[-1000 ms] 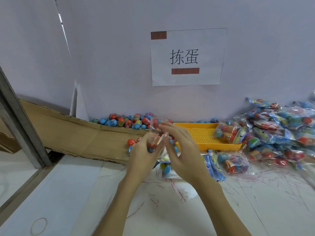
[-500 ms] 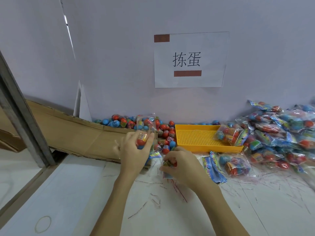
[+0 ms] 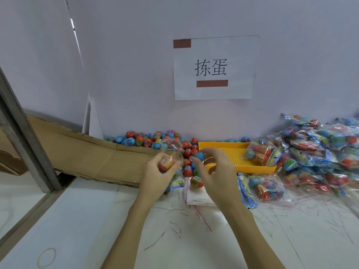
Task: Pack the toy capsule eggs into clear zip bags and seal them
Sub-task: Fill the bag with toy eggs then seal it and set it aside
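My left hand [image 3: 158, 173] grips a clear zip bag [image 3: 172, 152] with a red-and-yellow capsule egg [image 3: 165, 164] inside; the bag's open top stands up above my fingers. Just to the right, my right hand [image 3: 215, 171] pinches a blue capsule egg [image 3: 200, 156] in its fingertips, close to the bag's mouth. Another red egg [image 3: 196, 181] lies on a stack of flat empty bags [image 3: 196, 197] below my right hand. A heap of loose red and blue eggs [image 3: 153, 139] lies along the wall behind my hands.
A yellow perforated tray [image 3: 233, 150] sits behind my right hand with one filled bag [image 3: 260, 151] in it. Several filled bags [image 3: 318, 150] pile up at the right. Flattened cardboard [image 3: 87, 154] lies at the left, beside a metal frame post [image 3: 25, 136]. A rubber band [image 3: 46, 257] lies near the front.
My right hand has risen from the table with a blue egg and moved up toward the bag. My left hand stays holding the bag, shifted slightly right.
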The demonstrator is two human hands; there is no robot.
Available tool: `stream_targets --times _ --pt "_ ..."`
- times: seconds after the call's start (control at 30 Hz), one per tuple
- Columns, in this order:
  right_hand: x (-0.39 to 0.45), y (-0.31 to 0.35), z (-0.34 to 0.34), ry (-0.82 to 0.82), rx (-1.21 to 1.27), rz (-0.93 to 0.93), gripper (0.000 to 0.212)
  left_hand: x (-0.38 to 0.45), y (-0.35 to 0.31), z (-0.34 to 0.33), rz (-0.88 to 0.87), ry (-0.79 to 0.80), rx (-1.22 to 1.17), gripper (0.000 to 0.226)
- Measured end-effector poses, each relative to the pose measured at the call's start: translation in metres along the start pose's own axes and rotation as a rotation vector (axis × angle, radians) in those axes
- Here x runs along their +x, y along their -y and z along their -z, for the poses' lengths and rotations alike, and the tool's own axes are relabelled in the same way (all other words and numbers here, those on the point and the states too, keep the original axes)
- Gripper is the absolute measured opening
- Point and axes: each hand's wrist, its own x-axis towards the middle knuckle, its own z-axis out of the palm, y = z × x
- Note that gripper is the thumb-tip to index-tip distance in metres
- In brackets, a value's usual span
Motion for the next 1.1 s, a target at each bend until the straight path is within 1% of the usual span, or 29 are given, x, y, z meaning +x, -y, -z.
stream_targets --times 0.07,0.13,0.2,0.27,0.3,0.4,0.53,0.63,0.67,0.73,0.83,0.93,1.1 --pt "0.001 0.008 0.003 -0.055 0.158 0.083 0.025 -0.003 -0.001 -0.002 0.000 0.033 0.101 0.023" --pt "-0.002 0.018 0.003 -0.081 0.248 0.142 0.028 -0.006 -0.004 -0.006 -0.002 0.053 0.194 0.023" --pt "-0.005 0.023 -0.002 -0.085 0.283 0.139 0.029 -0.008 -0.003 -0.011 -0.048 0.049 0.340 0.021" --pt "-0.007 0.023 -0.007 -0.064 0.292 0.094 0.029 -0.008 -0.002 -0.013 -0.078 0.064 0.404 0.020" --pt "-0.007 0.022 -0.009 -0.054 0.270 0.079 0.029 -0.009 -0.001 -0.014 -0.071 0.078 0.397 0.021" --pt "-0.006 0.017 -0.008 -0.027 0.155 0.069 0.029 -0.010 0.000 -0.017 -0.043 0.086 0.325 0.034" --pt "-0.004 0.012 -0.005 0.050 0.037 0.068 0.028 -0.008 0.001 -0.017 -0.068 0.043 0.270 0.027" --pt "-0.005 0.010 -0.005 0.095 -0.035 0.097 0.032 -0.009 0.003 -0.018 -0.059 0.062 0.318 0.035" --pt "-0.006 0.010 -0.005 0.098 -0.036 0.097 0.033 -0.009 0.003 -0.018 -0.053 0.068 0.343 0.038" --pt "-0.005 0.011 -0.004 0.092 -0.013 0.075 0.032 -0.008 0.005 -0.019 -0.066 0.071 0.340 0.033" --pt "-0.004 0.010 -0.003 0.058 0.012 0.026 0.032 -0.006 0.005 -0.020 -0.098 0.069 0.267 0.026" --pt "-0.005 0.009 -0.004 0.060 0.043 -0.018 0.031 -0.006 0.005 -0.022 -0.102 0.065 0.206 0.023" --pt "-0.006 0.011 -0.009 0.047 0.007 -0.038 0.028 -0.008 0.002 -0.021 -0.099 0.076 0.216 0.026"
